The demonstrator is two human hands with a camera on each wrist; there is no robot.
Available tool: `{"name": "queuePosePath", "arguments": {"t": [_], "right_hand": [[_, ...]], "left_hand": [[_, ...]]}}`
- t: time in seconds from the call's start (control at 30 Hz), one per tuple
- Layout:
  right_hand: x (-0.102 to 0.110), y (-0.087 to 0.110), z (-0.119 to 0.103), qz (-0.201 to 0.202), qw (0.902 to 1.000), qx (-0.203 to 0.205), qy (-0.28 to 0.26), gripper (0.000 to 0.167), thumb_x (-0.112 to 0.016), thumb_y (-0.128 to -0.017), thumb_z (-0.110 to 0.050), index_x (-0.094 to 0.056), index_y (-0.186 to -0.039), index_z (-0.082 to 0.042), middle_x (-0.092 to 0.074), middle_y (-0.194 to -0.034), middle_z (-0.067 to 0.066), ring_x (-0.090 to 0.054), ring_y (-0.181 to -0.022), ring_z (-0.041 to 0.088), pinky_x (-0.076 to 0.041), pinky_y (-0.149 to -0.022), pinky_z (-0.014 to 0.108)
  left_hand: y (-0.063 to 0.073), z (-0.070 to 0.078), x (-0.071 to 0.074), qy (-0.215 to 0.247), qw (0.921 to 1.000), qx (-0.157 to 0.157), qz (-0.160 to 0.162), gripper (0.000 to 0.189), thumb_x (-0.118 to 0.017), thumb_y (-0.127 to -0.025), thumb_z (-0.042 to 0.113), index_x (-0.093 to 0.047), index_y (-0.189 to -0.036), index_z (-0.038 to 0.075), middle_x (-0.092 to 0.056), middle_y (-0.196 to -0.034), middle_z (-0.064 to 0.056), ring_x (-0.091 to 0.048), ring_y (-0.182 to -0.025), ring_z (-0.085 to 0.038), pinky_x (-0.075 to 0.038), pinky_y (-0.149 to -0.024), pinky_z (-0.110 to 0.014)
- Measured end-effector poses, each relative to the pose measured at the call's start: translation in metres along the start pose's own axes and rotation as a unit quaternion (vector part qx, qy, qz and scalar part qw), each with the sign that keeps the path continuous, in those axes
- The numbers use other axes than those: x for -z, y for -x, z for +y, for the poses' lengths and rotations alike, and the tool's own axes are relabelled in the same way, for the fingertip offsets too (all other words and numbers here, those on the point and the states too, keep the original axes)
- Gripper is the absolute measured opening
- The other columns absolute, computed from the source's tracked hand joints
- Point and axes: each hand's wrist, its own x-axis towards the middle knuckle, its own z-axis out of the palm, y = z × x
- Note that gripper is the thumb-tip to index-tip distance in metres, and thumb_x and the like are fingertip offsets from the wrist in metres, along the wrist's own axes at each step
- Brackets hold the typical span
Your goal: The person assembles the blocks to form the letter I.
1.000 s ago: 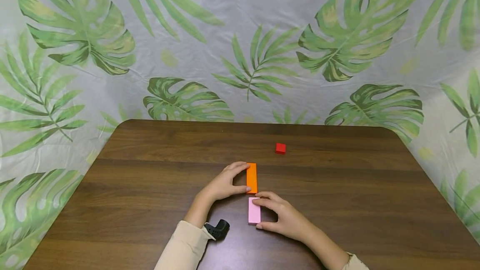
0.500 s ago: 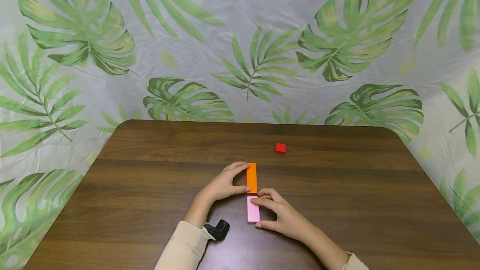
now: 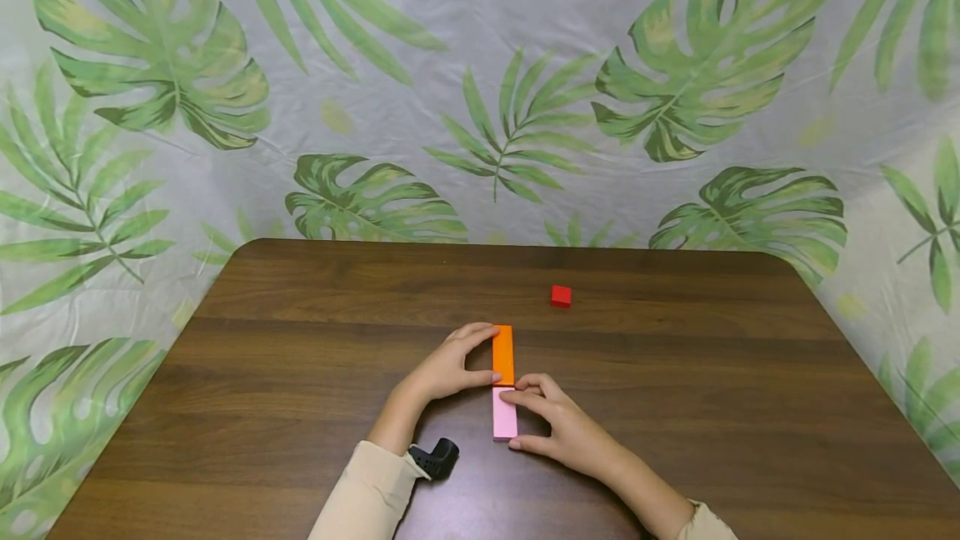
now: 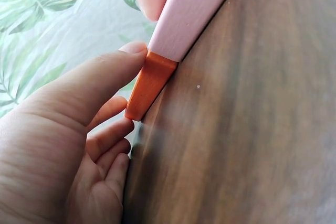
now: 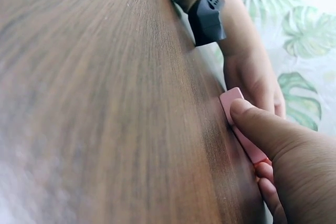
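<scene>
Right hand (image 3: 566, 423) pinches the pink block (image 3: 505, 415) lengthwise, thumb at its near end; block lies flat on the table (image 3: 675, 340). Just beyond, end to end and touching: the orange block (image 3: 502, 352), gripped by the left hand (image 3: 450, 365), thumb at the joint. Red block (image 3: 561, 297) sits farther back, well apart from both hands.

Risk, my read: extra push on pink could skew the line or shove orange; left thumb so close to the seam might get nipped.

Left wrist view shows the seam side-on, closed; right wrist mostly hides orange. Only head view has red.
</scene>
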Motion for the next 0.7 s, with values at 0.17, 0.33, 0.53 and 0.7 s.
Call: {"name": "queuePosePath", "arguments": {"t": [0.17, 0.33, 0.53, 0.7], "right_hand": [[-0.0004, 0.0001, 0.0007, -0.001, 1.0, -0.008, -0.002, 0.052, -0.071, -0.076, -0.033, -0.056, -0.122, -0.014, -0.042, -0.119, 0.0, -0.045, -0.105, 0.014, -0.042, -0.086, 0.03], [-0.0012, -0.0003, 0.0013, 0.003, 1.0, -0.007, 0.0, 0.052, -0.07, -0.077, -0.034, -0.055, -0.123, -0.014, -0.042, -0.118, -0.001, -0.045, -0.104, 0.014, -0.042, -0.086, 0.029], [-0.0005, -0.0003, 0.0017, 0.002, 0.9999, -0.01, 0.003, 0.052, -0.069, -0.078, -0.035, -0.055, -0.123, -0.015, -0.042, -0.118, -0.002, -0.045, -0.105, 0.013, -0.042, -0.086, 0.029], [-0.0007, -0.0001, 0.0015, 0.002, 0.9999, -0.011, 0.0, 0.052, -0.069, -0.078, -0.035, -0.055, -0.123, -0.014, -0.042, -0.118, -0.002, -0.046, -0.105, 0.014, -0.042, -0.086, 0.029]], "left_hand": [[0.0003, 0.0006, 0.0004, -0.003, 1.0, 0.001, -0.004, 0.067, -0.068, -0.078, 0.036, -0.042, -0.135, 0.012, -0.036, -0.137, -0.006, -0.031, -0.125, -0.023, -0.028, -0.099, -0.043], [0.0006, 0.0014, 0.0011, -0.001, 1.0, 0.001, -0.005, 0.067, -0.068, -0.078, 0.036, -0.042, -0.135, 0.011, -0.036, -0.137, -0.007, -0.031, -0.125, -0.024, -0.028, -0.099, -0.044], [0.0004, 0.0022, 0.0014, -0.005, 1.0, 0.004, -0.004, 0.067, -0.068, -0.078, 0.035, -0.042, -0.135, 0.012, -0.036, -0.137, -0.006, -0.03, -0.125, -0.023, -0.027, -0.1, -0.043], [0.0008, 0.0022, 0.0011, -0.004, 1.0, 0.002, -0.005, 0.067, -0.068, -0.078, 0.035, -0.042, -0.135, 0.012, -0.036, -0.137, -0.006, -0.03, -0.125, -0.024, -0.028, -0.1, -0.043]]}}
